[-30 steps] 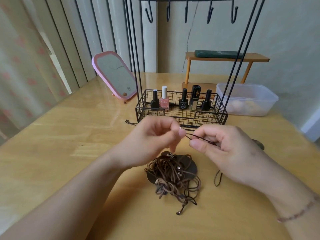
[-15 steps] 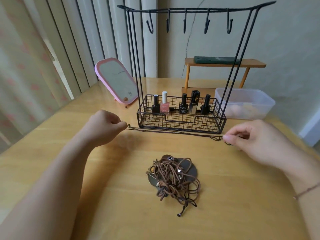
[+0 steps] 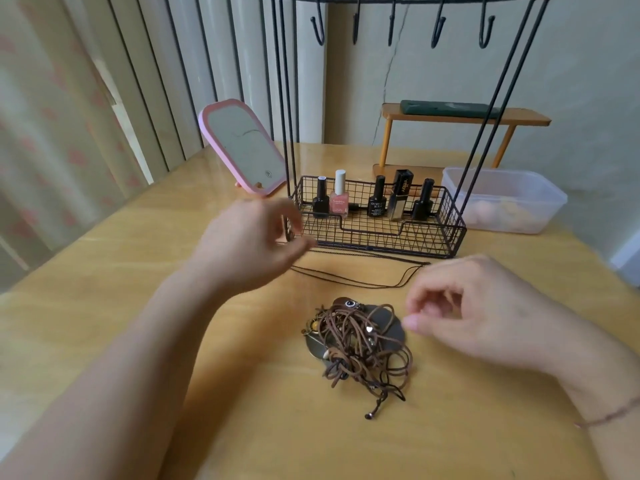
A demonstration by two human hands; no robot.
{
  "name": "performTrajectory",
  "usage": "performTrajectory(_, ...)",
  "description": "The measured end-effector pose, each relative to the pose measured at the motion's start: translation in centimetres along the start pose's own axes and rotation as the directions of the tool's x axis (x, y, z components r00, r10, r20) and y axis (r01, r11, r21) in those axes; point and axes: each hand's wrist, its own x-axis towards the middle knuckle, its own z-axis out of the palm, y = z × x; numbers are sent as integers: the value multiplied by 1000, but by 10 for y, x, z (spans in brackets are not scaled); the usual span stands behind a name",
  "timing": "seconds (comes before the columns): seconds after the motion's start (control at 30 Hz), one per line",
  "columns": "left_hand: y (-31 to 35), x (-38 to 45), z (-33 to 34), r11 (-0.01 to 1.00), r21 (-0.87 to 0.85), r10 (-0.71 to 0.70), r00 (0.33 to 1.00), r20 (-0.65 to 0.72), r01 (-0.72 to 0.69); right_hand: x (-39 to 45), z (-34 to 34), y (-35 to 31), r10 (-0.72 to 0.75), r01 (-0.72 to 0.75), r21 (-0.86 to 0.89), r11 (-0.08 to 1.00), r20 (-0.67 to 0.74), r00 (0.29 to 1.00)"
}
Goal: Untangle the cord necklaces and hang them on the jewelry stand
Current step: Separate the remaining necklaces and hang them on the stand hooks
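Left hand (image 3: 249, 247) blurred, loosely curled, grip unclear. Right hand (image 3: 460, 306) loosely curled, holding nothing. One thin cord (image 3: 349, 275) flat on bench (image 3: 104, 306) before stand (image 3: 381, 233); tangle (image 3: 360, 344) nearer, between hands.

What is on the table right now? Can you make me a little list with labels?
tangle: brown cord necklaces bunched in a pile on the wooden table
loose necklace: one thin dark cord necklace lying flat in front of the jewelry stand
hooks: five on the stand's top bar, nothing hanging on them
basket: four nail polish bottles and a taller dark tube
left hand: blurred, above the table, holds nothing visible
right hand: fingers loosely curled, holds nothing
nearby: pink mirror, plastic box
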Motion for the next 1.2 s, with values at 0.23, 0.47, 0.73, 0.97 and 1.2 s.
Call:
performTrajectory(0.23,38,-18,4,876,-482,387,643,661,-32,-6,16,-25,-55,136,-204,969,359,932)
performTrajectory(0.47,42,-23,18,920,-368,359,672,648,-136,-5,-3,-4,-92,55,260,964,134,987)
performTrajectory(0.73,39,-17,17,766,-638,430,799,420,-77,5,11,-7,24,112,554,825,-233,972)
performTrajectory(0.97,33,-13,22,726,-681,391,871,298,-92,6,7,-11,188,99,644,759,-362,913)
performTrajectory(1.2,27,-7,27,617,-784,252,962,104,-76,6,9,-5,175,100,520,848,-453,874)
